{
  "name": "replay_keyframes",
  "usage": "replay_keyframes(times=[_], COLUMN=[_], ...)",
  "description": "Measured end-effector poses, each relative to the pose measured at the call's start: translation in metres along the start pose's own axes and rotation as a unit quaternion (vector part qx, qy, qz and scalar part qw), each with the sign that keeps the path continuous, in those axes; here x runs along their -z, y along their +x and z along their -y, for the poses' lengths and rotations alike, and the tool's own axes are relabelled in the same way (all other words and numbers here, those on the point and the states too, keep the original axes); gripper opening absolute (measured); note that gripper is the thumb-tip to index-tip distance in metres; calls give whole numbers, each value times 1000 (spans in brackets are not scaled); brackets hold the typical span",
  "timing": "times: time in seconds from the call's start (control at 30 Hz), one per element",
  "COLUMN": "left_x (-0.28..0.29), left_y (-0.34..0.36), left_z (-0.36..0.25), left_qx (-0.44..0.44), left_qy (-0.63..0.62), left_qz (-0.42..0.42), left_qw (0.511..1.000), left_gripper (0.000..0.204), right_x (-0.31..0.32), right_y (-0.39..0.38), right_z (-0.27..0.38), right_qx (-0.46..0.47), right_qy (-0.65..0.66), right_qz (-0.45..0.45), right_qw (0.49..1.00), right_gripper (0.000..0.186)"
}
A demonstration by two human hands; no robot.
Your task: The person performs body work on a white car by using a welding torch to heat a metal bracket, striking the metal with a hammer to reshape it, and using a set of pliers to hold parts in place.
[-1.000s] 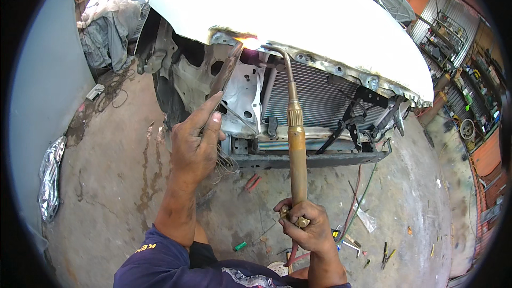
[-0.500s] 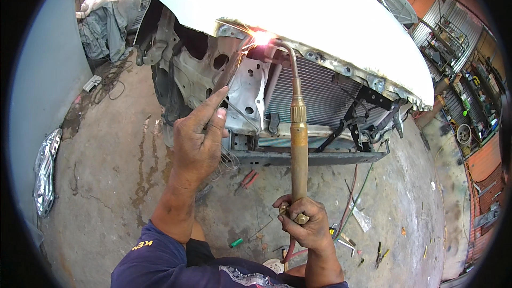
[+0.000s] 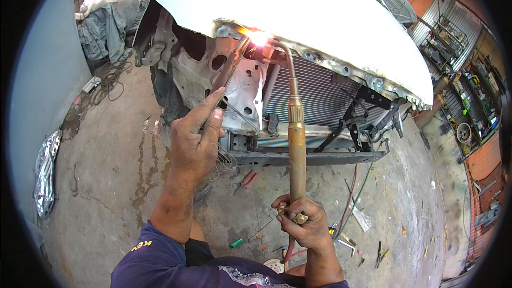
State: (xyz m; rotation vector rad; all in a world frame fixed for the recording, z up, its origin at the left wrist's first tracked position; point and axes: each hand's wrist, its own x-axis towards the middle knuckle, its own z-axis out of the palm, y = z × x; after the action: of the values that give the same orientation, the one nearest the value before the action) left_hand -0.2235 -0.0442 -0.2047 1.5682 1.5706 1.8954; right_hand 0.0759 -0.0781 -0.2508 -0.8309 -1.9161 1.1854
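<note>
My right hand [image 3: 303, 218] is wrapped round the valve end of a brass gas torch [image 3: 298, 154]. The torch stands nearly upright, its bent tip at a bright white-pink flame [image 3: 260, 37] under the edge of a white car hood [image 3: 309, 5]. In my left hand [image 3: 196, 136], a dark flat metal bar [image 3: 229, 69] is gripped with the index finger stretched along it. The bar slants up to the right, and its narrow far end meets the glowing orange spot beside the flame. Glare hides the exact contact. Scorched metal shows along the hood's edge.
Below the hood are the bare front body panel [image 3: 248, 82], a radiator [image 3: 309, 90] and a lower crossbar [image 3: 320, 158]. Red-handled pliers [image 3: 248, 179], a green object [image 3: 236, 242] and hoses [image 3: 349, 202] lie on the concrete floor. Cluttered shelves [image 3: 469, 90] stand at the right.
The long spray of sparks has shrunk to a short orange glow. Both hands, the bar and the torch have shifted very slightly left in the picture.
</note>
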Motion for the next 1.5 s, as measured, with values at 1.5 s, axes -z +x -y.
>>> replay_keyframes(times=[1.5], left_x=[-7], left_y=[2], left_z=[-5], left_qx=[5], left_qy=[38], left_qz=[-7], left_qw=[999], left_gripper=[36], right_x=[-3], right_y=[2], right_z=[4], right_qx=[54], right_qy=[-57], right_qz=[-18], right_qw=[997], right_gripper=[27])
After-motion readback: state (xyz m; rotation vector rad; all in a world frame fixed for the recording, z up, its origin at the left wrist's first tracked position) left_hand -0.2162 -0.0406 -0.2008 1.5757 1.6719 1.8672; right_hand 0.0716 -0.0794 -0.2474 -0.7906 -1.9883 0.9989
